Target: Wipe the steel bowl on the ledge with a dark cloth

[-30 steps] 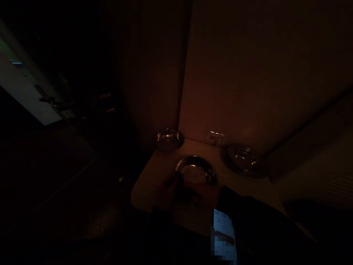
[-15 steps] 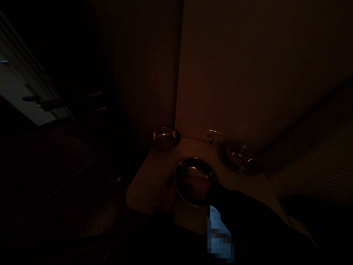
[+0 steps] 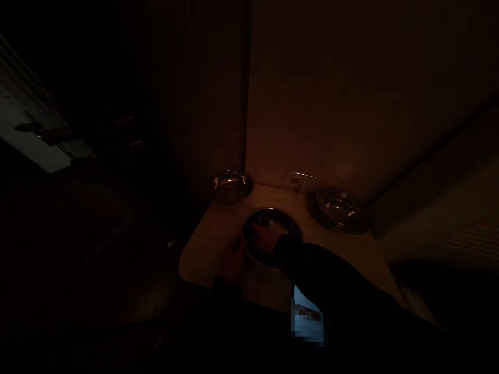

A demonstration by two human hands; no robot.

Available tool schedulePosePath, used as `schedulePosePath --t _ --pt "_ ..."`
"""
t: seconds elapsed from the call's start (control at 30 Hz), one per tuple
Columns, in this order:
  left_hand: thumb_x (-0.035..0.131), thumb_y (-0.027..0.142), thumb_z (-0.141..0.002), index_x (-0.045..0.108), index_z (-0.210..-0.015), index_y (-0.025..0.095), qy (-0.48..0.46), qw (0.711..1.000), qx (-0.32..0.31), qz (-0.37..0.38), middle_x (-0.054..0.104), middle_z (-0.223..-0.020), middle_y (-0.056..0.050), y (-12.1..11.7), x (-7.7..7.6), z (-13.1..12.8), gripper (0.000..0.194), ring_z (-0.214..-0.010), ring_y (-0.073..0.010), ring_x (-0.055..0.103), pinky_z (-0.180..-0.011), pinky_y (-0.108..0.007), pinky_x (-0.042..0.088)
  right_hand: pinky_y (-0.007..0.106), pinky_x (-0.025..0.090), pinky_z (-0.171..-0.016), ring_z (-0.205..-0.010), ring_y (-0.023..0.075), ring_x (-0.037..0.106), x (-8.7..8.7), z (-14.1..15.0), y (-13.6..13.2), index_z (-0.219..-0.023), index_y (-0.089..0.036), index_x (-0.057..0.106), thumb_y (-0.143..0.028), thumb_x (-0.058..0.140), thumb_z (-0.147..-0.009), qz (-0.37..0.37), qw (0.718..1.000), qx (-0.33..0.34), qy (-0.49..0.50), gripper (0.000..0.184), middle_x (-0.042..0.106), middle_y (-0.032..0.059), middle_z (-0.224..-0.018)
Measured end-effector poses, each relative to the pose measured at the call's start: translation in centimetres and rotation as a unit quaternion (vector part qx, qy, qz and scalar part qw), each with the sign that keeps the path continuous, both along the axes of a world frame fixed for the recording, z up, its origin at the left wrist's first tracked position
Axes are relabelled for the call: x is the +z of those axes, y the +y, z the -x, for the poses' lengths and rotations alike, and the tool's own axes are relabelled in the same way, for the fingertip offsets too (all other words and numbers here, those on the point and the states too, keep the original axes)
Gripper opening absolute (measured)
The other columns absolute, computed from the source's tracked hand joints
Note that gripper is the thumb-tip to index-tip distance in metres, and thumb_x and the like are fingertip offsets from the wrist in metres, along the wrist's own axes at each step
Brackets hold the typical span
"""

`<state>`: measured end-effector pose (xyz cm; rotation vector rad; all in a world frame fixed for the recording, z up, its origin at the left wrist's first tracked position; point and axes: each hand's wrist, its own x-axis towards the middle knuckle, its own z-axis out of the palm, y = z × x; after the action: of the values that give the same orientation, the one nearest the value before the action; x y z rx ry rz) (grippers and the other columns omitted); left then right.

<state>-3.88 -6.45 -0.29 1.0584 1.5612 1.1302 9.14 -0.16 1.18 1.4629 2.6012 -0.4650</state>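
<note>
My right hand (image 3: 265,239) is down in the bowl (image 3: 287,219), coming in over its near right side, with the fingers pointing toward the left wall of it. My left hand (image 3: 233,259) is at the bowl's left rim, with the fingertips up close against it. The light is so poor that I cannot tell whether either hand is closed on anything, or how wide my fingers are spread.

The bowl sits upright near the middle of the table (image 3: 206,249), a round metal one with a shiny rim. Its inside is mostly in shadow, and my right hand and dark sleeve (image 3: 343,280) cover part of it.

Beyond it, at the far left corner of the table, stands a second bowl (image 3: 231,192), also metal, well apart from my hands. At the far right is a stack (image 3: 340,212) of metal dishes, nested one in another, near the wall. Between those two, low on the wall, is a socket (image 3: 300,180).

Nearer to me, a lit phone (image 3: 307,323) shows just below my right forearm, its screen partly blurred. Off to my left is a door handle (image 3: 54,136), in front of a pale patch.
</note>
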Motion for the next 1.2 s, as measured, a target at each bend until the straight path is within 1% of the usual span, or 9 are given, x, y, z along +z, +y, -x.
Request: schedulePosePath --t 0.13,0.23,0.37,0.5,0.63,0.77,0.9,1.03,1.2 --pt "0.047 0.031 -0.079 0.064 -0.104 0.011 0.004 1.000 0.007 -0.005 0.067 -0.101 -0.009 0.0 0.4 0.1 0.036 -0.095 -0.0222 0.061 -0.079 -0.030 0.047 0.028 0.043 -0.082 -0.093 0.0181 0.061 0.8 -3.0 -0.9 -0.104 -0.025 0.060 -0.026 0.060 -0.075 0.059 0.995 0.062 -0.051 0.030 0.065 0.0022 -0.101" --pt "0.048 0.031 -0.079 0.065 -0.103 0.013 0.014 1.000 -0.021 -0.012 0.068 -0.100 -0.008 -0.1 0.8 0.0 0.035 -0.095 -0.0224 0.061 -0.078 -0.030 0.047 0.038 0.043 -0.080 -0.091 0.0253 0.061 1.5 -4.8 0.2 -0.098 -0.017 0.063 -0.020 0.057 -0.076 0.015 0.994 0.008 -0.106 0.023 0.065 0.0122 -0.096" --pt "0.049 0.028 -0.078 0.066 -0.101 0.012 0.031 0.999 -0.022 -0.016 0.068 -0.100 -0.009 0.0 0.5 -0.1 0.033 -0.094 -0.0234 0.061 -0.079 -0.032 0.047 0.044 0.044 -0.077 -0.099 0.0301 0.056 1.4 -2.2 1.4 -0.114 -0.008 0.052 -0.014 0.041 -0.084 -0.053 0.995 -0.023 -0.087 0.032 0.055 0.0246 -0.110" --pt "0.047 0.029 -0.079 0.065 -0.100 0.010 0.034 0.999 0.010 -0.021 0.067 -0.100 -0.012 0.2 -0.4 -0.2 0.034 -0.094 -0.0239 0.061 -0.081 -0.033 0.046 0.036 0.043 -0.084 -0.104 0.0233 0.053 1.0 -0.1 0.0 -0.115 -0.017 0.051 -0.018 0.046 -0.081 -0.053 0.997 0.044 -0.031 0.034 0.055 0.0133 -0.115" --pt "0.048 0.030 -0.079 0.066 -0.098 0.011 0.013 1.000 0.026 -0.011 0.067 -0.100 -0.012 0.1 -0.1 -0.5 0.033 -0.094 -0.0240 0.061 -0.081 -0.034 0.046 0.028 0.043 -0.085 -0.099 0.0190 0.056 1.5 -3.5 -0.5 -0.106 -0.019 0.060 -0.013 0.055 -0.072 0.098 0.982 0.163 -0.008 0.035 0.061 0.0068 -0.109" --pt "0.048 0.028 -0.079 0.065 -0.102 0.011 -0.020 0.999 0.032 -0.006 0.067 -0.102 -0.011 -0.1 0.7 -0.9 0.033 -0.095 -0.0238 0.061 -0.081 -0.034 0.047 0.032 0.045 -0.081 -0.096 0.0240 0.057 1.9 -5.3 -0.2 -0.105 -0.013 0.061 -0.011 0.057 -0.069 0.076 0.990 0.104 -0.052 0.037 0.059 0.0139 -0.108" --pt "0.046 0.025 -0.080 0.064 -0.104 0.010 -0.005 0.999 0.048 -0.009 0.065 -0.107 -0.012 0.1 0.5 -0.8 0.033 -0.099 -0.0236 0.059 -0.085 -0.033 0.045 0.031 0.042 -0.085 -0.102 0.0208 0.054 1.1 -1.8 -0.6 -0.112 -0.019 0.055 -0.019 0.053 -0.076 0.017 0.994 0.111 -0.006 0.036 0.056 0.0102 -0.114" --pt "0.048 0.025 -0.079 0.066 -0.099 0.011 0.014 1.000 0.022 -0.015 0.067 -0.102 -0.011 0.3 0.2 -0.2 0.031 -0.096 -0.0240 0.060 -0.084 -0.033 0.045 0.032 0.044 -0.083 -0.105 0.0210 0.052 1.1 0.6 1.0 -0.117 -0.018 0.049 -0.018 0.043 -0.082 -0.059 0.997 0.022 -0.037 0.035 0.053 0.0118 -0.117" --pt "0.046 0.029 -0.080 0.064 -0.102 0.010 0.012 0.999 0.030 -0.003 0.066 -0.104 -0.013 0.3 0.3 -0.2 0.035 -0.097 -0.0242 0.059 -0.084 -0.033 0.045 0.040 0.047 -0.074 -0.096 0.0284 0.058 2.0 -2.0 2.1 -0.108 -0.009 0.055 -0.017 0.042 -0.083 -0.052 0.992 -0.053 -0.099 0.030 0.058 0.0225 -0.106"
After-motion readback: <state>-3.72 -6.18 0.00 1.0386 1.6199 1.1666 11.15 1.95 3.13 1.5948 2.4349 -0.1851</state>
